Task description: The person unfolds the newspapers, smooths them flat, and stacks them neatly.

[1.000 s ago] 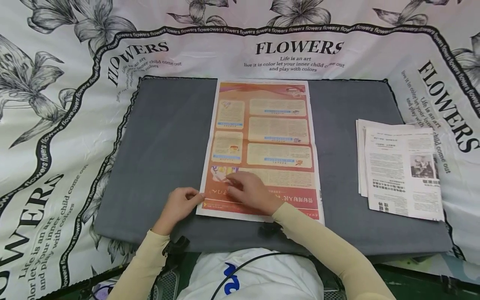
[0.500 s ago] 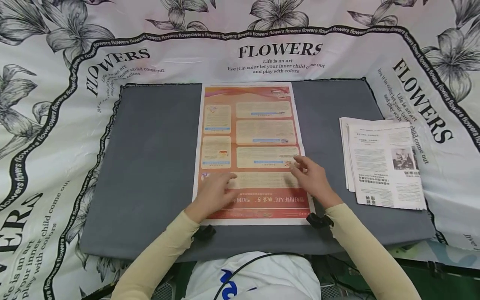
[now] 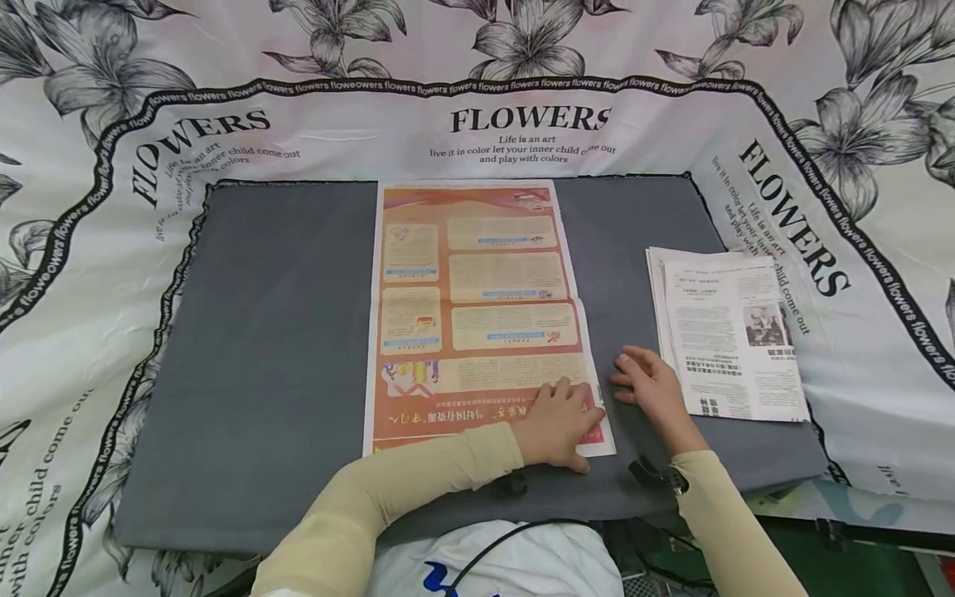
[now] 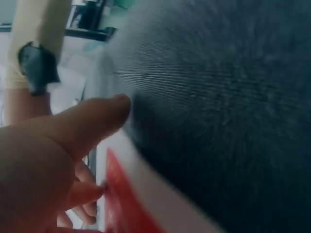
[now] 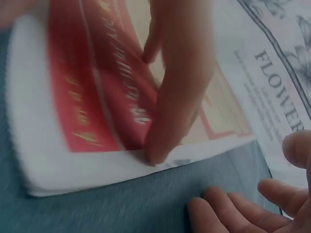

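newspaper [image 3: 477,315] corner under left fingers [image 3: 567,394]

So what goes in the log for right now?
left hand: presses newspaper corner | right hand: rests on grey mat

A folded newspaper [image 5: 87,121] with a red printed band and a white margin lies on a grey mat [image 5: 121,208]. The left hand [image 5: 180,73] comes down from the top of the picture, and one of its fingers presses on the paper's white edge near the corner. The fingertips of the right hand [image 5: 248,208] show at the lower right, resting on the mat just beside the paper. A white cloth with black lettering [image 5: 277,77] lies beyond. The picture is blurred.
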### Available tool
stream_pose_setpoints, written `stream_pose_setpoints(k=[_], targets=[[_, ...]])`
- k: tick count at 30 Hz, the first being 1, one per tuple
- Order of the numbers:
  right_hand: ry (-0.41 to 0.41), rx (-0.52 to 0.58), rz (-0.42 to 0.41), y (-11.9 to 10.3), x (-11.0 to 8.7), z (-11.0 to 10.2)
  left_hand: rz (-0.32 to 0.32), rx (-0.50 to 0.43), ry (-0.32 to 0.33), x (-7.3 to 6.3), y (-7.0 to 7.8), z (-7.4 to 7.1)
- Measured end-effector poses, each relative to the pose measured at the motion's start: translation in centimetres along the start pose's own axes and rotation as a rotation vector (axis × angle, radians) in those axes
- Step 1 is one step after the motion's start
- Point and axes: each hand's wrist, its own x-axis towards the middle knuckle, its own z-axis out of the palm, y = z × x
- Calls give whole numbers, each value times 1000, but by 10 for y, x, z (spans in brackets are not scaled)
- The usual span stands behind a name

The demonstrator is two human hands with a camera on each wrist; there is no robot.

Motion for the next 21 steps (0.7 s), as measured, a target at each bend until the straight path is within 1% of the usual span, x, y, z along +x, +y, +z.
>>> stream_pose_setpoints(k=[3, 5, 8, 13, 17, 21], targets=[[-16, 65, 38, 7, -5, -2, -17, 65, 29, 1, 4, 5], [-22, 104, 51, 11, -8, -4, -23, 80, 43, 1, 4, 6], [-29, 151, 61, 15, -12, -5, -13, 79, 55, 2, 4, 8], [-46, 192, 73, 20, -15, -3, 13, 85, 60, 2, 2, 13], [-31, 217, 91, 22, -17, -2, 30, 82, 64, 3, 1, 16], [-21, 244, 111, 23, -17, -2, 44, 73, 86, 4, -1, 17]])
